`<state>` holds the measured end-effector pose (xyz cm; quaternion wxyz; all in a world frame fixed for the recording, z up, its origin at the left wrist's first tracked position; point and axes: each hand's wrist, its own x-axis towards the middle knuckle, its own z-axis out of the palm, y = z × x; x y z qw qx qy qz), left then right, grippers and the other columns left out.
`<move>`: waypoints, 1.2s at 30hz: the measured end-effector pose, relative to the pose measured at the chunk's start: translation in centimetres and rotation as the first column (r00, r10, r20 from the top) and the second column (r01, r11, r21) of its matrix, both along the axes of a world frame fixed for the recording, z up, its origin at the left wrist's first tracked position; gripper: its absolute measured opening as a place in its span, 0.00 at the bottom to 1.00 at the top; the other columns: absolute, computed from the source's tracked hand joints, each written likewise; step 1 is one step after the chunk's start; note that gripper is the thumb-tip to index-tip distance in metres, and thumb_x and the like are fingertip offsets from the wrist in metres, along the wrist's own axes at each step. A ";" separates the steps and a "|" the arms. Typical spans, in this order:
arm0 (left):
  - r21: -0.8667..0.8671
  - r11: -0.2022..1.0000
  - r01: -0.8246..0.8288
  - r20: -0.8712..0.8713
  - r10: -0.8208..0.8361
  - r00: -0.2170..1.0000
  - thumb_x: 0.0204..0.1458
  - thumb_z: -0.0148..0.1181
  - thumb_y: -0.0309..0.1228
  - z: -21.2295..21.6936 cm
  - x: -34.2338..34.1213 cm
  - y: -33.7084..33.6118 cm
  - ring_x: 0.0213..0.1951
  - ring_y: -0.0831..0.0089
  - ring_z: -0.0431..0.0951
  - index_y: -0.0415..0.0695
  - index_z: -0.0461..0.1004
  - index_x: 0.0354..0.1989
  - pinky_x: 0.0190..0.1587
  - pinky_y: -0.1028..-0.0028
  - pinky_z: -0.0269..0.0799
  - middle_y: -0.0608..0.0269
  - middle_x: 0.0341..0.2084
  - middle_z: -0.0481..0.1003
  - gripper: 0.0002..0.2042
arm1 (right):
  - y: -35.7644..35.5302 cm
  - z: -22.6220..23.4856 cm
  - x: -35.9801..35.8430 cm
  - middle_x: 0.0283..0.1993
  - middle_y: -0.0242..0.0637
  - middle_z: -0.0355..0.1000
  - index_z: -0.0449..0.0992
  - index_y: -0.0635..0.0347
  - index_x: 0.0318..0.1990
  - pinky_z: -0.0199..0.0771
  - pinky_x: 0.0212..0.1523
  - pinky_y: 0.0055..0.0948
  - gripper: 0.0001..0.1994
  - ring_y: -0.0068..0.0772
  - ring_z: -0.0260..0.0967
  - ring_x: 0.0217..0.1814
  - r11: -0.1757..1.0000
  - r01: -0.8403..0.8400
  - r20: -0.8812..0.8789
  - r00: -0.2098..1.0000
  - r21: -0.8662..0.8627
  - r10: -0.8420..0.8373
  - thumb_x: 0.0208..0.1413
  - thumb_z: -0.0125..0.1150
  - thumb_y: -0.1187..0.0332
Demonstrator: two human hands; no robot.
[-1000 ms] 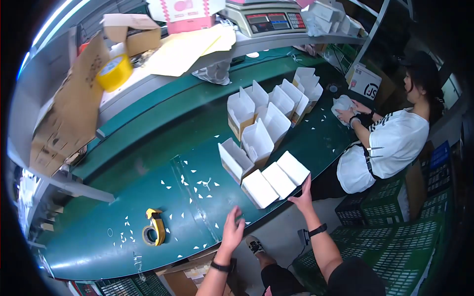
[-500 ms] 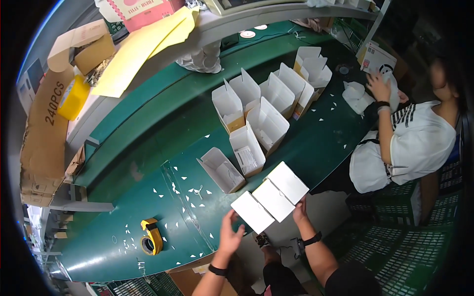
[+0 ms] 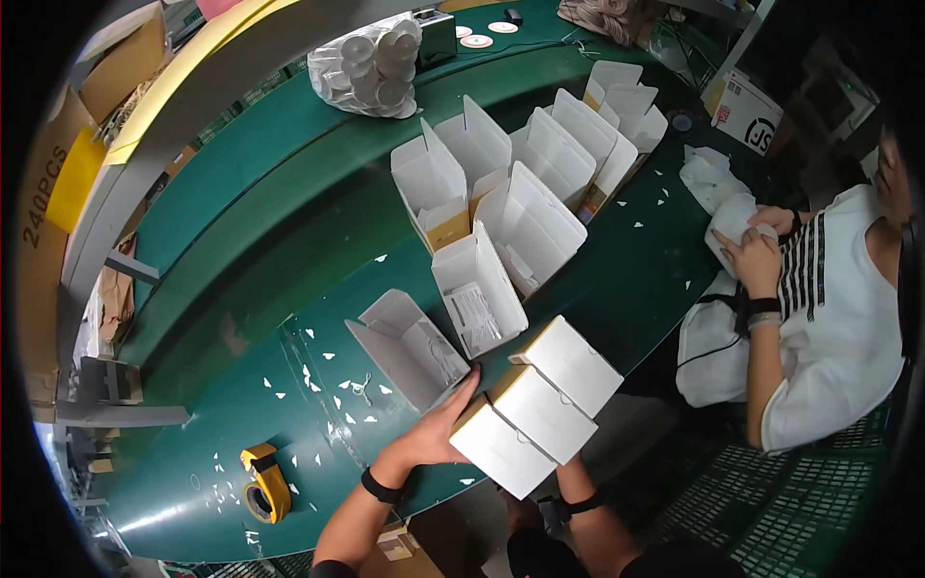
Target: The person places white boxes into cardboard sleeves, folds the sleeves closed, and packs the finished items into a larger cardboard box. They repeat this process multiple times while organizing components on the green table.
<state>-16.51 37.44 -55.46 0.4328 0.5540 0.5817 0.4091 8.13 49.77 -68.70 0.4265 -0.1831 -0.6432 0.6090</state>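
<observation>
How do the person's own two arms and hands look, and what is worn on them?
The left hand wears no glove; the right hand is mostly hidden. The left black wristband is plain; a dark, blocky piece shows beside the right black wristband. Dark sleeves leave both forearms bare.

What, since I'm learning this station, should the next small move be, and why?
I'd probably steady the left hand against the three closed white boxes before shifting them: they reach past the green table's near edge in this view, and the right hand is mostly hidden by them, so its grip can't be judged.
</observation>
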 end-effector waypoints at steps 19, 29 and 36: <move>0.212 0.971 0.112 0.085 -0.132 0.988 0.29 0.76 0.52 0.8 1.9 5.8 0.71 0.51 0.34 0.37 0.35 0.70 0.70 0.58 0.36 0.44 0.70 0.34 0.65 | 2.2 2.1 2.9 0.66 0.46 0.56 0.51 0.61 0.67 0.54 0.67 0.43 0.40 0.45 0.55 0.68 0.993 -0.071 0.094 0.992 -0.093 0.079 0.54 0.51 0.42; 0.356 0.927 -0.117 0.227 0.036 0.973 0.26 0.77 0.51 -1.1 6.1 2.8 0.70 0.48 0.37 0.39 0.39 0.69 0.70 0.55 0.38 0.44 0.69 0.41 0.64 | 4.1 6.3 4.6 0.67 0.47 0.54 0.51 0.60 0.68 0.53 0.68 0.44 0.39 0.47 0.55 0.68 0.959 -0.135 0.168 0.969 -0.249 0.180 0.55 0.48 0.42; 0.391 0.907 -0.156 0.199 0.083 0.977 0.23 0.77 0.53 0.8 12.0 -1.5 0.70 0.44 0.36 0.37 0.40 0.69 0.68 0.52 0.40 0.41 0.68 0.40 0.65 | -0.3 14.2 3.7 0.68 0.48 0.53 0.50 0.59 0.68 0.52 0.69 0.45 0.39 0.49 0.54 0.68 0.725 -0.339 0.017 0.900 -0.599 0.435 0.56 0.46 0.43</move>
